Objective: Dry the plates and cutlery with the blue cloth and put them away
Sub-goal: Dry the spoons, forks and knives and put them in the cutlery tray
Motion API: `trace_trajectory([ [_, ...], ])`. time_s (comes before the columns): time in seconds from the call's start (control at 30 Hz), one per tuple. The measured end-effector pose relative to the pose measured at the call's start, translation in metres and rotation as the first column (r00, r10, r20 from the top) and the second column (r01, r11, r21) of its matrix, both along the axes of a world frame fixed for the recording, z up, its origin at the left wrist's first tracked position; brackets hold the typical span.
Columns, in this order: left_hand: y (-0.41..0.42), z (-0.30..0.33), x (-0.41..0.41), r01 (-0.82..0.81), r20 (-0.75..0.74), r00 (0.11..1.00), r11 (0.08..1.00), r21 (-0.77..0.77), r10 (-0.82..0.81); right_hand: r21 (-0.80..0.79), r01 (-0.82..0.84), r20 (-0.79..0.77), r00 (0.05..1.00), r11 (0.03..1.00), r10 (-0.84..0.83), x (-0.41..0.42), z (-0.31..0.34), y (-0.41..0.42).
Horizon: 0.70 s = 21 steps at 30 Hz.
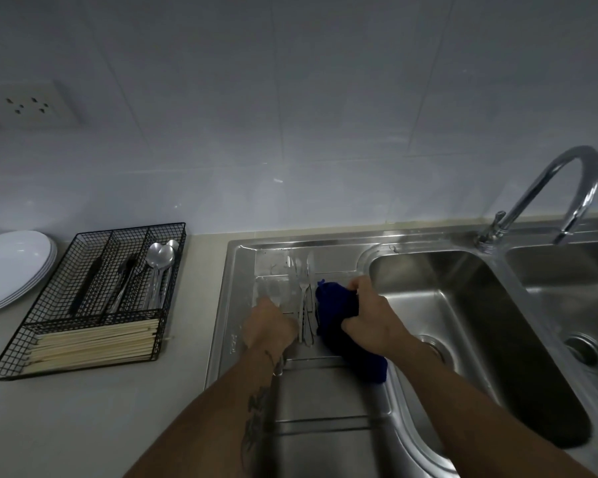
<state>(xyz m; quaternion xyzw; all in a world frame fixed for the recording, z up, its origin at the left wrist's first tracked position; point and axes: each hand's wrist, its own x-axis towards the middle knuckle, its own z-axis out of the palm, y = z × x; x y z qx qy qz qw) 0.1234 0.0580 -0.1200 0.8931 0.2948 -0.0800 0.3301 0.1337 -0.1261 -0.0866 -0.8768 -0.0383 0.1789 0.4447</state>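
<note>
My right hand (372, 317) grips the dark blue cloth (337, 303) on the steel drainboard (321, 391) beside the sink. Just left of the cloth lie several wet forks and a knife (304, 294), side by side and pointing at the wall. My left hand (270, 326) is curled, knuckles up, at the near ends of this cutlery. A shiny metal handle end (278, 367) pokes out beneath its wrist; the rest of that piece is hidden under the hand. A stack of white plates (11, 267) sits on the counter at the far left.
A black wire cutlery basket (94, 298) on the counter holds spoons (159, 257), dark-handled cutlery and chopsticks (94, 343). To the right are the sink basin (463, 322), a second basin (573, 298) and a curved tap (549, 198). A socket (25, 105) is on the tiled wall.
</note>
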Motion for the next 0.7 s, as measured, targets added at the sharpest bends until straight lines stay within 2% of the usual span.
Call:
trace_trajectory([
  [0.13, 0.008, 0.006, 0.004, -0.087, 0.022, 0.996, 0.989, -0.124, 0.090, 0.086, 0.077, -0.046, 0.996, 0.993, -0.073, -0.002, -0.003, 0.004],
  [0.23, 0.014, 0.013, 0.004, -0.161, 0.079, 0.979, 0.950, -0.268, 0.188, 0.261, 0.274, -0.177, 0.956, 0.926, -0.233, -0.004, 0.000, 0.006],
  [0.3, 0.019, 0.021, 0.002, -0.132, 0.126, 0.973, 0.909, -0.396, 0.196, 0.413, 0.437, -0.330, 0.889, 0.799, -0.316, -0.004, 0.005, 0.010],
  [0.37, 0.022, 0.031, -0.002, -0.013, 0.177, 0.978, 0.876, -0.482, 0.111, 0.540, 0.546, -0.471, 0.827, 0.640, -0.308, -0.006, 0.012, 0.017],
  [0.43, 0.022, 0.041, -0.007, 0.123, 0.245, 0.969, 0.839, -0.530, 0.013, 0.637, 0.584, -0.537, 0.804, 0.503, -0.253, -0.010, 0.023, 0.027],
  [0.47, 0.023, 0.043, -0.008, 0.175, 0.276, 0.961, 0.826, -0.536, -0.025, 0.666, 0.581, -0.539, 0.808, 0.467, -0.236, -0.013, 0.028, 0.033],
  [0.57, 0.028, 0.047, -0.012, 0.279, 0.330, 0.936, 0.823, -0.496, -0.118, 0.679, 0.558, -0.498, 0.827, 0.477, -0.260, -0.019, 0.040, 0.052],
  [0.7, 0.042, 0.052, -0.017, 0.400, 0.370, 0.895, 0.811, -0.427, -0.247, 0.606, 0.587, -0.408, 0.808, 0.537, -0.425, -0.027, 0.043, 0.074],
])
